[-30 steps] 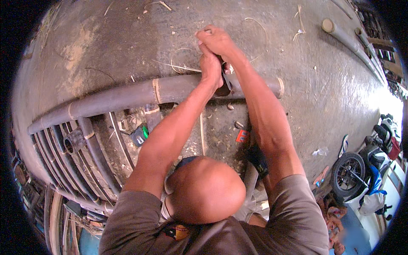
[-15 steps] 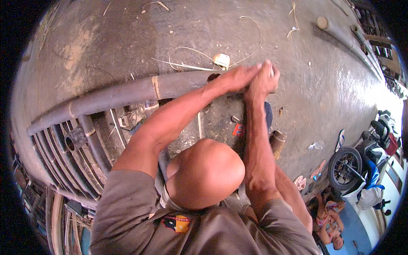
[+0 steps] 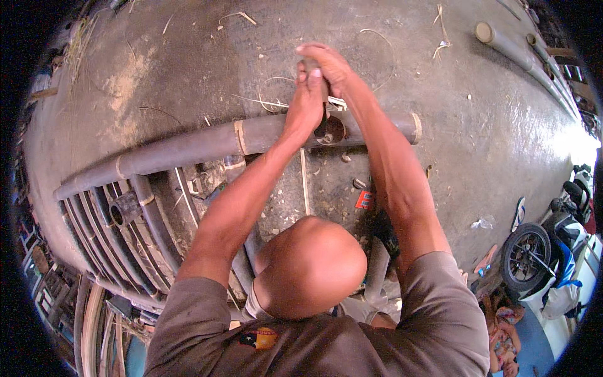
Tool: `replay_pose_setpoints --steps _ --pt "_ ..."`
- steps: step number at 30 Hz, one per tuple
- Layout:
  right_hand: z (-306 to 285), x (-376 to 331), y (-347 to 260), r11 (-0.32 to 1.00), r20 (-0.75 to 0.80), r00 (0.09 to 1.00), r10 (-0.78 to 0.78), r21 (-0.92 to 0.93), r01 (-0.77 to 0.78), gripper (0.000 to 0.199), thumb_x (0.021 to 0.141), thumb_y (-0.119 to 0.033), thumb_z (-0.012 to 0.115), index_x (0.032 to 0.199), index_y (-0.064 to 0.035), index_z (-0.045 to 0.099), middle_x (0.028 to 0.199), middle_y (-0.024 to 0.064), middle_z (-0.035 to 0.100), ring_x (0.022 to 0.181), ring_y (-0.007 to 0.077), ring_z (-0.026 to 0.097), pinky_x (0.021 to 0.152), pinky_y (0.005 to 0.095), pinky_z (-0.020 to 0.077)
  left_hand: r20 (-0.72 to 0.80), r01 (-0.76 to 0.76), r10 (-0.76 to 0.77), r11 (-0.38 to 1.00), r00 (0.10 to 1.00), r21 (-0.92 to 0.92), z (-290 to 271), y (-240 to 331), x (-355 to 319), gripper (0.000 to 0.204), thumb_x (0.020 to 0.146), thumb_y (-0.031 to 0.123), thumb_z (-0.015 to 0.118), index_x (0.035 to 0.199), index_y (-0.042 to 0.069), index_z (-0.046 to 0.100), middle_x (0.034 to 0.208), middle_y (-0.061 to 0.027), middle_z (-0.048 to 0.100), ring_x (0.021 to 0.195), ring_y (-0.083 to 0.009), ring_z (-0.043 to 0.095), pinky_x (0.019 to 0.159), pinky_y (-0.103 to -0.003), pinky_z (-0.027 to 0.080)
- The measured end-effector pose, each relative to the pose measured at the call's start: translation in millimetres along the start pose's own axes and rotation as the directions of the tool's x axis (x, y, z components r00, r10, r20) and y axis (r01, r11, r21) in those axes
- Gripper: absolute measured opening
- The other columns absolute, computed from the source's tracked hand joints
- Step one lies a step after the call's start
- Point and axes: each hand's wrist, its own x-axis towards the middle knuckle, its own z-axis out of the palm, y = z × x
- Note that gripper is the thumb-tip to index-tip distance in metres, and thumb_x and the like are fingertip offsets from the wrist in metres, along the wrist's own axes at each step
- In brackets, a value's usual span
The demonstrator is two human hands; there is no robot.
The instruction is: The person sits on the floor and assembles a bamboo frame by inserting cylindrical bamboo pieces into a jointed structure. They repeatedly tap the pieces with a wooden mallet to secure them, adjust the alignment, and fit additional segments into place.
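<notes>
A long dark bamboo pole (image 3: 188, 146) lies across the concrete floor, with a round hole (image 3: 329, 130) cut in its side. Both my hands are clasped together right above that hole. My left hand (image 3: 306, 103) wraps the lower part of an upright tool handle (image 3: 312, 63). My right hand (image 3: 331, 68) closes over its top. The tool's working end is hidden behind my hands, so what it is cannot be told. My head and shoulders fill the lower middle of the view.
Several more dark bamboo poles (image 3: 119, 232) lie side by side at the left. Thin bamboo strips (image 3: 276, 100) and a small red object (image 3: 364, 200) litter the floor. Two long poles (image 3: 509, 47) lie at the top right. A motorbike (image 3: 534, 257) and a sandal (image 3: 520, 213) stand at the right.
Half a second ago my clasped hands had swung right and closer to me; now they are back over the hole in the pole, as one second ago.
</notes>
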Motion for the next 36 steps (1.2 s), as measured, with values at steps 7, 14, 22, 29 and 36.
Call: replay_pose_setpoints --steps 7,14,22,29,36 --pt "69.3 -25.3 10.4 0.911 0.445 0.857 0.261 -0.406 -0.066 0.026 0.088 -0.029 0.077 0.101 -0.0092 0.066 0.068 0.0017 0.058 0.058 0.0136 0.057 0.055 0.0326 0.0495 -0.139 0.216 -0.298 0.881 0.944 -0.422 -14.0 7.7 -86.0 0.058 0.111 0.055 0.027 0.12 0.004 0.051 0.095 -0.0093 0.063 0.069 -0.0199 0.06 0.051 -0.033 0.045" --pt "93.5 -45.2 32.9 0.692 0.567 0.699 0.436 -0.708 0.143 0.031 0.087 -0.034 0.077 0.102 -0.0077 0.07 0.066 0.0003 0.061 0.057 0.011 0.057 0.053 0.0306 0.0461 -0.17 0.174 -0.368 0.736 0.914 -0.655 -0.8 -0.1 -127.7 0.061 0.112 0.055 0.024 0.129 0.004 0.053 0.116 -0.0114 0.061 0.093 -0.0217 0.061 0.072 -0.038 0.053" --pt "-56.4 -42.7 -31.9 0.158 0.181 0.685 -0.706 -0.902 0.401 0.022 0.089 -0.02 0.07 0.106 -0.0059 0.068 0.09 0.0098 0.068 0.075 0.0246 0.068 0.065 0.0383 0.0572 0.333 0.073 0.038 0.946 0.942 -0.315 10.9 62.2 -35.7 0.063 0.109 0.054 0.034 0.113 -0.002 0.063 0.083 -0.0122 0.068 0.069 -0.0189 0.067 0.059 -0.036 0.052" --pt "-79.8 -205.2 -35.2 0.855 -0.703 0.648 -0.294 0.11 0.507 0.025 0.096 -0.031 0.065 0.109 -0.0113 0.057 0.082 0.0081 0.058 0.067 0.023 0.059 0.072 0.0466 0.0565 0.272 -0.336 0.301 0.937 0.914 0.092 -33.4 60.1 -22.3 0.054 0.104 0.049 0.052 0.114 0.0 0.07 0.103 -0.0171 0.074 0.091 -0.0311 0.072 0.084 -0.042 0.055" --pt "-53.1 -248.7 91.3 0.776 -0.748 0.626 -0.22 0.255 0.577 0.027 0.09 -0.031 0.068 0.099 -0.0069 0.061 0.087 0.0106 0.063 0.078 0.03 0.064 0.082 0.0544 0.0559 0.035 -0.267 0.266 0.94 0.963 0.212 -154.5 -14.7 -127.3 0.024 0.099 0.021 0.066 0.112 0.001 0.071 0.108 -0.0176 0.071 0.092 -0.0306 0.071 0.081 -0.04 0.056"
